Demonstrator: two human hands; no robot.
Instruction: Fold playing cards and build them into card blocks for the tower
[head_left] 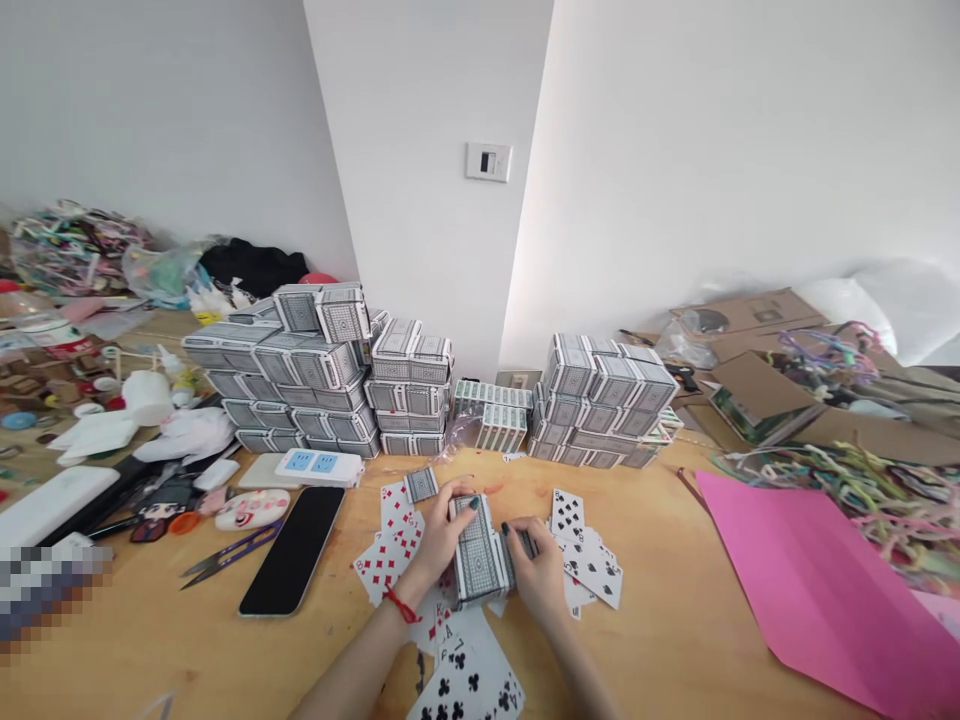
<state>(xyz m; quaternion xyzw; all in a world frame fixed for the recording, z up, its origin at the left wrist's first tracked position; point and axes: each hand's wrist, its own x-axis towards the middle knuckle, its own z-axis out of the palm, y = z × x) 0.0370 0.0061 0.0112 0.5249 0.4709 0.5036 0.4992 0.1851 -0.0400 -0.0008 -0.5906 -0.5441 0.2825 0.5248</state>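
A grey-patterned block of folded playing cards (476, 565) stands on the wooden table between my hands. My left hand (442, 530) grips its left side and top edge, the thumb lying on the patterned face. A red string bracelet circles that wrist. At the block's right side my right hand (538, 570) is closed, thumb and fingers pinching the edge there; its fingertips are partly hidden. Loose red-suit cards (401, 545) lie spread to the left, spade cards (596, 565) to the right, and club cards (469, 675) in front. A small folded card piece (421, 485) rests beyond my left hand.
Stacked card blocks stand at the back left (300, 365), centre (411, 395) and right (600, 385). A black phone (292, 550), purple-handled scissors (240, 548) and a power strip (319, 466) lie left. Pink paper (810, 570) covers the right, beside coloured strings (862, 530).
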